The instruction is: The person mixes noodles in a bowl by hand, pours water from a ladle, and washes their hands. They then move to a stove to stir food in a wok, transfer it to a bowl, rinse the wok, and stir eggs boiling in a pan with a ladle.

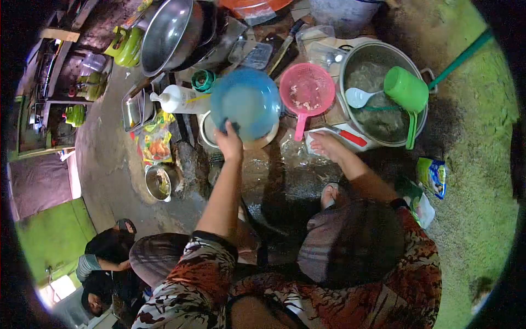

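Observation:
My left hand is closed at the near rim of a translucent blue basin, which holds cloudy liquid. A small dark patch shows by its fingertips; I cannot make out what it is. Part of a pale-rimmed vessel shows under the basin. My right hand is open, fingers stretched over a white board beside a red-handled utensil. Just beyond is a pink strainer with small pale scraps in it.
At right, a large metal pot of water holds a green dipper and white ladle. A white pump bottle, food packet and small pot are left. A wok leans behind. Another person is lower left.

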Motion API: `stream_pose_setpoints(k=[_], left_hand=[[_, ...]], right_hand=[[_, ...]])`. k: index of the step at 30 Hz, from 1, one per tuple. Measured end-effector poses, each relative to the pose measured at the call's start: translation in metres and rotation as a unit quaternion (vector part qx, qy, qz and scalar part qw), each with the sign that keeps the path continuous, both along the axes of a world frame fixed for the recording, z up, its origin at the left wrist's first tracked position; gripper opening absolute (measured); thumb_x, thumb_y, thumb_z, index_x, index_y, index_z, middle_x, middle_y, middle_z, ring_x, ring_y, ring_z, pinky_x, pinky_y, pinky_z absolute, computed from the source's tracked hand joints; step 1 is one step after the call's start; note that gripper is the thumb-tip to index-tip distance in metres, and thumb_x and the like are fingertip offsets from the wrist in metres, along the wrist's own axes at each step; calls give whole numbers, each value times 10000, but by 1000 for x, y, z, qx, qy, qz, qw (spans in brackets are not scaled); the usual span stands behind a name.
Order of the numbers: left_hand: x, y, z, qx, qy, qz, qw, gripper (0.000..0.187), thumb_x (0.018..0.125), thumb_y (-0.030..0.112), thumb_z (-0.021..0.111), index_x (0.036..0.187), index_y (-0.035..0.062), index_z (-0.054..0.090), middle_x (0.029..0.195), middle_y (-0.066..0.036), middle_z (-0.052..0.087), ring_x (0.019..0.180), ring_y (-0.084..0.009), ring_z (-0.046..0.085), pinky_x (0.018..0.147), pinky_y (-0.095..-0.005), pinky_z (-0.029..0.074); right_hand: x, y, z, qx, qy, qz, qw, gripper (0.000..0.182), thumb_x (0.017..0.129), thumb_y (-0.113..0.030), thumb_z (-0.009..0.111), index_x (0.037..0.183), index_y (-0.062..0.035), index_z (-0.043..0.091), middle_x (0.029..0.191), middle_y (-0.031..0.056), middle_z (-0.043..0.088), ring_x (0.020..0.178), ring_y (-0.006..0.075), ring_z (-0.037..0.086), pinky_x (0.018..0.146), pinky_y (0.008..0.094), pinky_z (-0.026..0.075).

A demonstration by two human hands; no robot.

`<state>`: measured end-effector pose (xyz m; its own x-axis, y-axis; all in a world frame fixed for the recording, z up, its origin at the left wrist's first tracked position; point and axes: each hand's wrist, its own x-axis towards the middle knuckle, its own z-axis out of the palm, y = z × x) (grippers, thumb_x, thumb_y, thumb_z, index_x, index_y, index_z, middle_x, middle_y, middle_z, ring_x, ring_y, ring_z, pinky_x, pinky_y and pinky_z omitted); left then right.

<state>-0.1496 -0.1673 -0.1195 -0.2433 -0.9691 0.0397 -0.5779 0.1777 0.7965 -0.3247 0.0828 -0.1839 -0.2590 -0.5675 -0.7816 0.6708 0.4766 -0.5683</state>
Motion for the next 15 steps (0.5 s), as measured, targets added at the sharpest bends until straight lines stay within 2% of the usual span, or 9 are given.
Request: stream_pose_setpoints(k=[1,3,4,7,8,11,13,14,15], left_hand=[[12,6,-9,28,-33,19,999,459,873,283,527,1128,-95,475,1051,-285,547,981,-406,527,847,-434,412],[30,7,-44,85,-105,64,989,464,863,301,536,1111,-88,485,1055,-296,538,990,-429,511,839,-450,407],[33,8,-49,87,-106,70,988,464,863,301,536,1111,-88,485,1055,-296,538,990,-429,511,839,-450,407],[37,9,-58,60,-235,101,965,461,848,321,553,1093,-65,487,1048,-297,530,1012,-417,502,842,-450,411],[36,8,-59,62,-235,103,964,461,848,321,553,1093,-65,487,1048,-297,530,1012,-417,502,842,-450,411],[26,3,-57,96,-223,118,963,495,835,333,574,1123,-48,442,1067,-299,521,1022,-426,494,851,-443,410],[20,-3,-63,129,-166,119,970,556,816,351,602,1153,-37,388,1085,-275,519,1011,-393,516,842,-416,421],[20,-6,-78,134,-164,119,970,556,816,351,602,1153,-37,388,1085,-275,519,1011,-393,516,842,-416,421],[23,-12,-105,184,-75,152,968,594,802,359,620,1165,-40,369,1083,-250,527,993,-362,532,830,-410,427]], right_hand=[[-3,-6,-1,11,23,3,1000,572,787,-497,609,1141,-64,488,1006,82,544,923,180,525,809,330,410],[-5,-16,-4,18,23,9,1000,575,790,-502,602,1151,-70,488,1036,85,544,938,181,523,816,333,403],[-6,-19,-8,24,27,10,999,579,792,-508,596,1161,-75,489,1067,87,544,952,181,522,823,335,396],[-15,-25,1,-30,-5,16,999,545,802,-503,586,1149,-91,503,1071,88,564,985,188,522,858,334,382],[-17,-28,10,-66,-31,7,997,527,803,-493,591,1140,-96,507,1058,89,572,988,189,523,869,333,381],[-26,-29,-5,-56,-60,-20,996,470,804,-454,611,1097,-96,528,1070,99,579,1018,202,520,859,331,383],[-27,-31,0,-53,-65,-30,996,451,805,-439,615,1086,-95,534,1087,103,576,1030,206,518,850,329,385],[-26,-33,2,-22,-43,-46,998,444,810,-436,611,1082,-93,535,1098,110,572,1039,206,516,854,329,384],[-26,-33,5,8,-20,-62,998,438,814,-432,607,1079,-90,537,1110,116,567,1047,205,515,857,330,384]])
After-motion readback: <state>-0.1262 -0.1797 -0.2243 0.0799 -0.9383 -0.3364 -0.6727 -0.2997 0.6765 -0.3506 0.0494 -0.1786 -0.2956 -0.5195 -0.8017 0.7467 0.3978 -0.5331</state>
